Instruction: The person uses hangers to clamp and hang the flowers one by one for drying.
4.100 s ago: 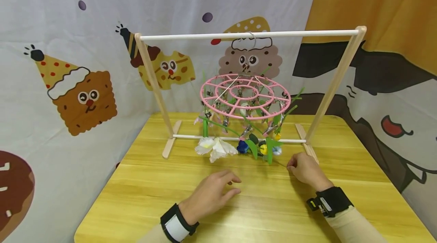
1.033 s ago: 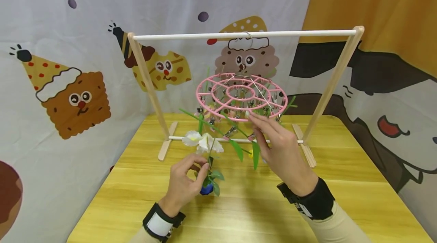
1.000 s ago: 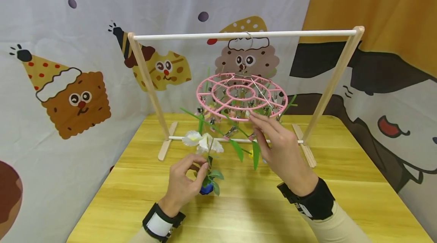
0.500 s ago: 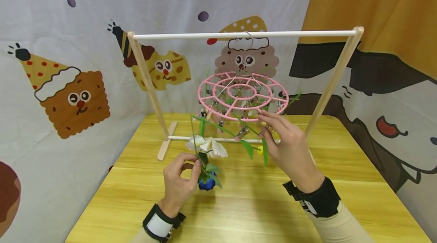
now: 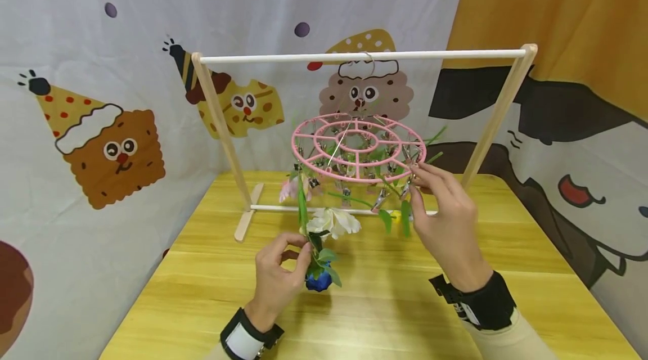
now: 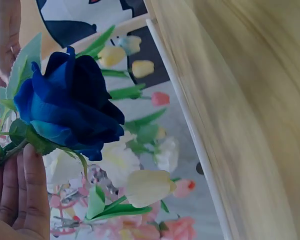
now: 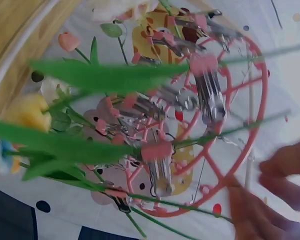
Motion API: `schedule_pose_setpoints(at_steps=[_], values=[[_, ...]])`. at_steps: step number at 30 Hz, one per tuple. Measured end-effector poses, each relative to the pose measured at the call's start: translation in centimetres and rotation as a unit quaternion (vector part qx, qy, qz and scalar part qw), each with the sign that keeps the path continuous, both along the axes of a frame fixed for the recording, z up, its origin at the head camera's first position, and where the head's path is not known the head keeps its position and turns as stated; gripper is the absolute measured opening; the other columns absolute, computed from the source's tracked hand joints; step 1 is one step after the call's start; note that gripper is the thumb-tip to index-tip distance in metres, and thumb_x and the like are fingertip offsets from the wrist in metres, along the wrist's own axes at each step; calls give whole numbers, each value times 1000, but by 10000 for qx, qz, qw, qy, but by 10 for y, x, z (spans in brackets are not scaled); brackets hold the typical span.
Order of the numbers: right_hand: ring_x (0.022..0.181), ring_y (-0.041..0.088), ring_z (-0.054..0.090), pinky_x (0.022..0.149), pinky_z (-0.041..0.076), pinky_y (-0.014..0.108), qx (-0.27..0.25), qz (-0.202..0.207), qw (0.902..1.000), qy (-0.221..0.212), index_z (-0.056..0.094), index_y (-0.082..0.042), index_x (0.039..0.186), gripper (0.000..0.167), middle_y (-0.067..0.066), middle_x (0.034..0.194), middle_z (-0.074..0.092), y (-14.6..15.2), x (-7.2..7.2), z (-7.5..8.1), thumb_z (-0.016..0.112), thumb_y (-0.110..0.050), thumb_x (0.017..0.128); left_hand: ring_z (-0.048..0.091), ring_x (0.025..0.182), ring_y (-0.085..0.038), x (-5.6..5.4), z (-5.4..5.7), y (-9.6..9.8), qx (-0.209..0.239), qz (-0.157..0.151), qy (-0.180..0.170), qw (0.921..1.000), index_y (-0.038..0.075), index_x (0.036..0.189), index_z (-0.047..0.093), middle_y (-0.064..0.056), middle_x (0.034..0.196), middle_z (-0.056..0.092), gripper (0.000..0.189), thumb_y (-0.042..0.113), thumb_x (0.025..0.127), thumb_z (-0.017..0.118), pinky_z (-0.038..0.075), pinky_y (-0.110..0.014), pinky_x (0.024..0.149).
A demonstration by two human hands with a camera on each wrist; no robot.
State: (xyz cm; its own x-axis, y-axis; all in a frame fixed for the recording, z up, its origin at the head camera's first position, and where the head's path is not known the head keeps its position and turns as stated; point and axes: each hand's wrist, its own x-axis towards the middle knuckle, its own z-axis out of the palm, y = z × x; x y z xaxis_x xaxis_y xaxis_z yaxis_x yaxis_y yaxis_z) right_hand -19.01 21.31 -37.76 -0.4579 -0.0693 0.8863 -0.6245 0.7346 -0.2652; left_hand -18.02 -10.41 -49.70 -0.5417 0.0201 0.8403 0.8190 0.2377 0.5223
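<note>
My left hand pinches a blue artificial rose by its green stem, with the blue rose bloom pointing down over the table. A round pink clip hanger hangs level from a rod, and many metal clips under it hold artificial flowers upside down. My right hand has its fingertips at the hanger's front right rim, thumb apart from the fingers; the right wrist view shows the fingers touching the ring. Close to that hand a metal clip grips a green-leaved stem. A white flower hangs beside the rose.
The wooden stand has a white top rod, slanted legs and a low white crossbar. Tulips and other blooms hang below the hanger. A cartoon-printed cloth is behind the wooden table.
My left hand has lifted the blue rose off the table and turned it bloom down. My right hand has moved up to the hanger's rim and slid right as the hanger turned, the white flower shifting right.
</note>
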Motion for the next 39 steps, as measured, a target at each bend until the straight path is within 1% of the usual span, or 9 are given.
schedule_pose_setpoints(at_steps=[4,7,10,13,16,22,27,31,39], values=[[85,22,77,89,56,7,-177,479,9979,401,83,2,120,18,16,108,82,-7,14,-8,82,2,102,82,81,-17,1,2,7,-93,-72,-98,9999,5,107,79,-11,96,83,21,-13,98,80,69,-22,66],[80,15,75,79,60,13,115,934,9956,-40,85,-4,115,14,7,98,83,-21,24,-16,84,0,101,83,85,-16,2,3,13,-144,-73,-208,9997,8,108,79,-10,98,83,21,-11,99,81,70,-22,66],[81,14,80,73,64,18,344,928,9920,-785,85,-3,125,27,8,107,87,-35,29,-23,89,3,99,84,88,-19,2,5,20,-185,-138,-312,9992,9,109,79,-9,99,84,19,-8,101,81,70,-22,66],[82,19,83,68,67,25,359,686,9897,-1207,81,3,136,37,14,111,87,-44,28,-27,90,0,101,84,90,-20,2,5,29,-221,-274,-396,9986,8,109,79,-8,100,84,17,-7,102,81,70,-22,66],[84,24,85,67,69,31,218,615,9884,-1374,76,7,142,43,19,116,86,-47,24,-28,88,-1,102,84,89,-20,0,6,37,-256,-388,-477,9978,6,108,79,-7,100,84,13,-6,103,81,70,-22,66],[91,27,88,81,75,48,-237,861,9837,-1561,71,6,151,46,24,138,83,-46,13,-25,83,-2,107,84,90,-17,-1,9,51,-412,-441,-665,9960,9,110,80,-6,101,85,10,0,106,81,70,-22,68],[99,26,87,91,74,38,-477,943,9769,-1860,65,-2,162,53,22,142,81,-45,9,-27,81,-12,112,83,90,-14,2,12,61,-531,-464,-883,9936,8,110,80,-6,101,85,7,2,106,82,70,-21,69],[97,25,88,91,73,31,-621,970,9745,-1925,67,-3,159,52,22,144,80,-45,4,-28,83,-15,111,83,91,-11,2,14,67,-626,-420,-1057,9915,8,109,81,-4,101,85,3,11,109,83,69,-19,69],[84,27,85,79,66,19,-1078,1075,9703,-1880,79,-7,141,33,11,110,88,-42,-3,-30,83,-15,109,85,92,-12,-2,22,77,-578,-489,-1248,9893,9,109,82,-4,100,86,4,13,109,85,70,-21,69]])
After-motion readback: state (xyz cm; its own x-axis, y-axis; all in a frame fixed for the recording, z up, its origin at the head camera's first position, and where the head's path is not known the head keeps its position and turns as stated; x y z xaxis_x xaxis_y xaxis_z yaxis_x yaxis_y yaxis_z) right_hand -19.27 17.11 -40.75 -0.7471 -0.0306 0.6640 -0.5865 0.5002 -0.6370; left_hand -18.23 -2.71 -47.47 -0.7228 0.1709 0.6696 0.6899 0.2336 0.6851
